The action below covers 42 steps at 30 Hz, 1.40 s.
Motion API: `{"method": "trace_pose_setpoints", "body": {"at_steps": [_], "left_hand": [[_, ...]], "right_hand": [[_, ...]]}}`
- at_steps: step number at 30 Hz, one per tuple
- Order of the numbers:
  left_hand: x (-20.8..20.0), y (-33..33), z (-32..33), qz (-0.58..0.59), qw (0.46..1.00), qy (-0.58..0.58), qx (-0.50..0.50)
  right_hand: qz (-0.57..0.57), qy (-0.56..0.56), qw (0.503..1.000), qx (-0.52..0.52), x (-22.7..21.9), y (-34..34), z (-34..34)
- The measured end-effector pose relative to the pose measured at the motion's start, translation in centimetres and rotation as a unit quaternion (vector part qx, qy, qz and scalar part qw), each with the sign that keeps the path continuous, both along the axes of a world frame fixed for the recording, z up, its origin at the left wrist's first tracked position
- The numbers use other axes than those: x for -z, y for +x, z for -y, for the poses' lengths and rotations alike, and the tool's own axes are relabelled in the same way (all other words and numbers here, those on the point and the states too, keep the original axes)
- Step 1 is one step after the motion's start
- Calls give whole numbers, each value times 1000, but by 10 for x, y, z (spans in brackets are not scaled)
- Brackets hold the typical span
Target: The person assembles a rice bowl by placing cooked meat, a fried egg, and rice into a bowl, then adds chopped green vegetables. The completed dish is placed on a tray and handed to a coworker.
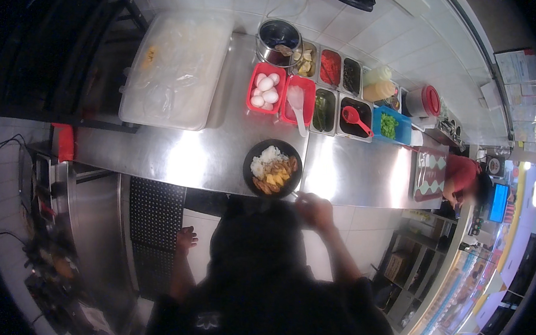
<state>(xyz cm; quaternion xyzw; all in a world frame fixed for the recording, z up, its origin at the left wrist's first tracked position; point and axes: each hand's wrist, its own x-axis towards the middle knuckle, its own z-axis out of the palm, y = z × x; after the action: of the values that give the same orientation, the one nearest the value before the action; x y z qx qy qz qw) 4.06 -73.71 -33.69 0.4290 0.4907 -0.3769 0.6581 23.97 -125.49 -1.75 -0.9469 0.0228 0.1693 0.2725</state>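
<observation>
Bowl of food [273, 168] sits on worktop [176, 156] at near edge, just left of right hand [314, 209]. Behind it: tub of eggs [266, 88], w/ pot [279, 42] further back (by the wall). Lidded bin [177, 67] far left; left hand [185, 238] hangs below worktop.

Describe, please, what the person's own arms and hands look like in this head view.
Both forearms are bare, with no gloves, watch or jewellery visible. The right hand and left hand are uncovered. Short black sleeves end near the upper arms, part of a dark top; finer detail is too dim to tell.
</observation>
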Motion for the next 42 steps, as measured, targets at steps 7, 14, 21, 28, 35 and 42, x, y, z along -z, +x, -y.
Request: {"method": "trace_pose_setpoints", "body": {"at_steps": [7,14,21,28,35,42], "left_hand": [[-9,3,-1,-23,983,-167,-70],[-41,31,44,1,987,153,59],[2,10,1,8,999,-42,-10],[-8,9,1,2,999,-39,-22],[-53,23,27,-10,997,73,28],[-54,26,40,-9,984,160,78]], "right_hand": [[22,14,999,20,-2,-12,-2],[15,-14,1000,1,-17,-15,11],[79,-30,996,27,0,-7,21],[99,-29,994,29,8,1,11],[73,-16,997,34,8,2,8],[81,-67,993,49,-14,-8,4]]}}
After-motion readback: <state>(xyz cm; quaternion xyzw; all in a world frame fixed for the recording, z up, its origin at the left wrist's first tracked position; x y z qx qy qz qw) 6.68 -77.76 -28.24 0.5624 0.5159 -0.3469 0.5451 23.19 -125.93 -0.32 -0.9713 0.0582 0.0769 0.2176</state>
